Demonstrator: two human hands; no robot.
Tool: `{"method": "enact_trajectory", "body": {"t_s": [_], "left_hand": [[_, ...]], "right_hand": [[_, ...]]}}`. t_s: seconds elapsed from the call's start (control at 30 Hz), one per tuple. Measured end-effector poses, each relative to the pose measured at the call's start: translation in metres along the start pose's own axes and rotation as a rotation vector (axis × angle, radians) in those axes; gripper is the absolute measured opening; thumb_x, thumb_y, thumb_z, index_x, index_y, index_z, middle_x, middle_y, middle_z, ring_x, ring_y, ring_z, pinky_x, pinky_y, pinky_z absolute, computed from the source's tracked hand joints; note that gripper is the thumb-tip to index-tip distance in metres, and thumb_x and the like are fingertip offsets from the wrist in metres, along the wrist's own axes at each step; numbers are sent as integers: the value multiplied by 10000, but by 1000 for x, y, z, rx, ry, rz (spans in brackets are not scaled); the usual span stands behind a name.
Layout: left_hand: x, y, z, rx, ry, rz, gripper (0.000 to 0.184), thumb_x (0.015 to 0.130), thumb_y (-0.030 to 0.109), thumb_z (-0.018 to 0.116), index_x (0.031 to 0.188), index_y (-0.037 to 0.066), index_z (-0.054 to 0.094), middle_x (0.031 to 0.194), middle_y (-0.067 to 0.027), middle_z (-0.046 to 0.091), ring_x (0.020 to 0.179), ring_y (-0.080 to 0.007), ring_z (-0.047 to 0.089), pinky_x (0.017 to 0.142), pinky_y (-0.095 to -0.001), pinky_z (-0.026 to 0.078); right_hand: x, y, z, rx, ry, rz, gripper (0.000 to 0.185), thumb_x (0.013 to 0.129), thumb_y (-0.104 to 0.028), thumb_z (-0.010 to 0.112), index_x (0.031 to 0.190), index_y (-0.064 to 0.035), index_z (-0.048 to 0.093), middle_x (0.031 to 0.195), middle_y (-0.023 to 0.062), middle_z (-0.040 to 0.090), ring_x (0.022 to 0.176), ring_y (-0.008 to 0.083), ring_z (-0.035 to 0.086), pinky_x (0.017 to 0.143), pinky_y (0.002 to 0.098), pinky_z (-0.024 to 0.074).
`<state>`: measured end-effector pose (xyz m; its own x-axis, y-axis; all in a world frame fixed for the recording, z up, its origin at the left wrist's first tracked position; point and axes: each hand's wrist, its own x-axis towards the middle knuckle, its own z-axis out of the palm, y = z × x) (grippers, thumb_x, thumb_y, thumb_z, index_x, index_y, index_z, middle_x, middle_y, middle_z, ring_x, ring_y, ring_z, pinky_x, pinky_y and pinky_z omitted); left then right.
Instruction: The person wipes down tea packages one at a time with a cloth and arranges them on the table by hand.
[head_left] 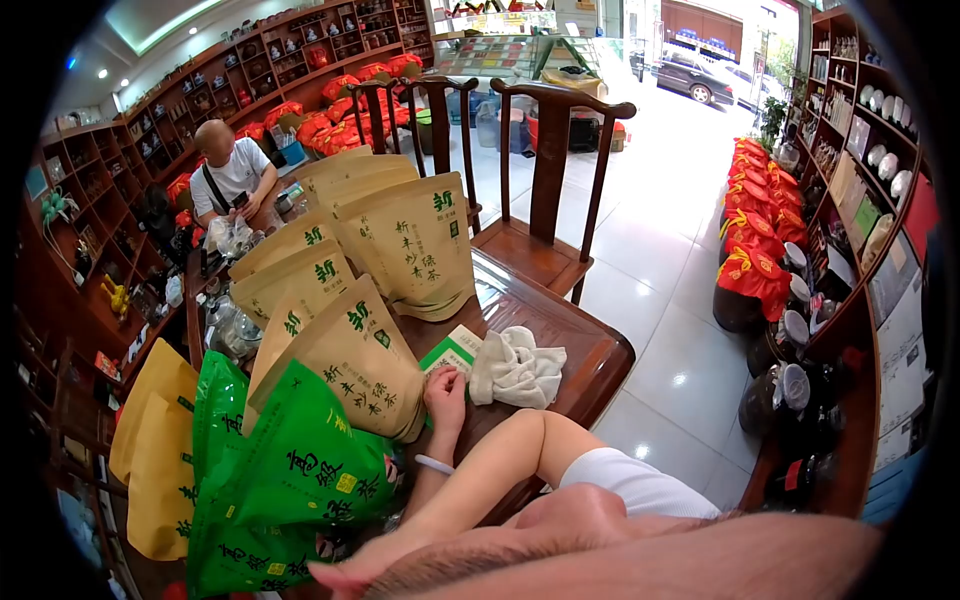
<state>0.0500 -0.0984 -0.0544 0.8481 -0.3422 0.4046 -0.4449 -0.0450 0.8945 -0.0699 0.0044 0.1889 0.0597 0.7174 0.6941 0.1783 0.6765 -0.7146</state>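
Note:
My left hand (445, 390), with a pale bracelet at the wrist, rests on the wooden table (540, 300), its fingers curled at the lower edge of a green and white packet (455, 350). Whether it grips anything is hidden. A crumpled white cloth (515, 368) lies just right of it. To its left stands a brown paper bag (350, 345) with green and black lettering. My right arm crosses in front, elbow on the table side; only a bit of my right hand (340, 580) shows at the bottom, near a shiny green bag (300, 480).
More paper bags (410, 240) stand farther back, with yellow ones (160, 450) at left. Wooden chairs (545, 190) line the far side. A seated person (230, 170) is at the far left end. Red-covered jars (750, 270) and shelves (860, 150) run along the right.

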Motion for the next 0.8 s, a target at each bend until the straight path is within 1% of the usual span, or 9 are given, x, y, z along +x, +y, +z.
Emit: {"method": "enact_trajectory", "body": {"t_s": [0.23, 0.3, 0.43, 0.5, 0.57, 0.63, 0.7, 0.77, 0.8], "left_hand": [[1, -13, 1, 40, -3, 90, 97, 741, 51, 628, 786, -35, 627, 908, -98, 607, 729, -187, 584, 634, -268, 475], [1, -13, 2, 4, 1, 9, 97, 730, 50, 629, 780, -34, 629, 894, -105, 613, 773, -202, 590, 671, -283, 477], [2, -13, 3, 98, 44, 110, 102, 721, 61, 635, 759, -34, 630, 888, -107, 613, 757, -202, 594, 654, -270, 478], [-1, -7, 4, -32, 28, -13, 109, 719, 69, 635, 752, -35, 629, 886, -104, 608, 743, -206, 590, 636, -268, 476], [-1, -5, 2, -45, 45, -13, 108, 718, 69, 635, 750, -33, 627, 885, -100, 603, 742, -205, 585, 627, -271, 471], [-1, -8, 2, 1, -9, -42, 106, 747, 63, 640, 776, -38, 632, 944, -87, 601, 779, -154, 586, 664, -242, 475], [0, -20, 6, 8, -17, -30, 111, 749, 66, 639, 784, -39, 630, 942, -88, 600, 783, -151, 584, 663, -239, 475], [0, -32, 13, -14, 64, 31, 109, 728, 73, 628, 751, -33, 618, 895, -94, 600, 747, -205, 578, 636, -279, 464], [-2, -19, 9, -170, 37, -2, 114, 731, 77, 628, 760, -32, 619, 899, -94, 601, 751, -203, 579, 637, -280, 465]], "right_hand": [[-13, 29, 4, -302, -97, 66, 407, 905, -335, 403, 1099, 3, 516, 933, 173, 576, 871, 299, 544, 717, 367, 428], [-28, 30, 2, -369, -83, 84, 396, 905, -326, 412, 1095, 4, 519, 930, 174, 576, 867, 300, 545, 713, 367, 430], [-63, 33, 0, -401, -42, 143, 374, 905, -308, 430, 1085, 6, 526, 923, 175, 577, 859, 303, 548, 703, 367, 434], [-82, 30, -1, -371, 31, 179, 282, 886, -220, 498, 1040, 12, 549, 891, 176, 578, 821, 309, 557, 664, 363, 445], [-93, 16, -9, -600, 191, 241, 251, 877, -190, 522, 1016, 13, 566, 866, 153, 590, 787, 281, 572, 666, 343, 445], [-104, -1, -19, -632, 284, 311, 208, 865, -162, 542, 971, 10, 593, 854, 138, 607, 786, 264, 590, 675, 320, 453], [-119, -13, -29, -723, 495, 316, 181, 855, -143, 557, 938, 9, 610, 837, 125, 630, 763, 228, 611, 688, 297, 464], [-135, -27, -40, -737, 703, 387, 137, 845, -89, 557, 914, 15, 614, 808, 104, 645, 721, 177, 617, 691, 278, 472], [-144, -33, -47, -782, 844, 361, 132, 843, -70, 546, 914, 20, 612, 794, 92, 644, 702, 154, 608, 689, 267, 470]]}}
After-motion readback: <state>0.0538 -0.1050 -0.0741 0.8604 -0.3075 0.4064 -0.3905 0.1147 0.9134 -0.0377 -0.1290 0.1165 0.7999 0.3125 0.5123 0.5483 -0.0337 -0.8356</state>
